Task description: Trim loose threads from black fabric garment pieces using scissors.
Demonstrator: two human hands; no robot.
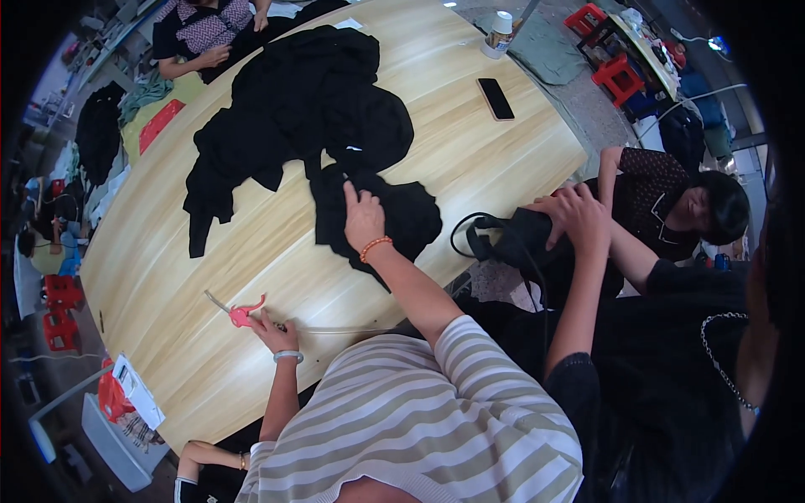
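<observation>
My left hand [277,334] is at the near left of the table, closed around a red air blow gun [241,316] with a thin metal nozzle pointing away to the left. A clear hose [340,330] runs from beside that hand to the right along the table's near side. My right hand [366,218] lies on a black garment piece [411,208], its index finger stretched forward and nothing seen in its grasp. Beyond it spreads a heap of black garments [310,101], with a small white label showing near its front.
A co-worker's hand [579,214] at right rests on a black bundle [524,239] with a looped black cord. A phone [495,99] and a white bottle [498,35] stand toward the far right. Other people sit at the far left and right; red stools [618,77] stand behind.
</observation>
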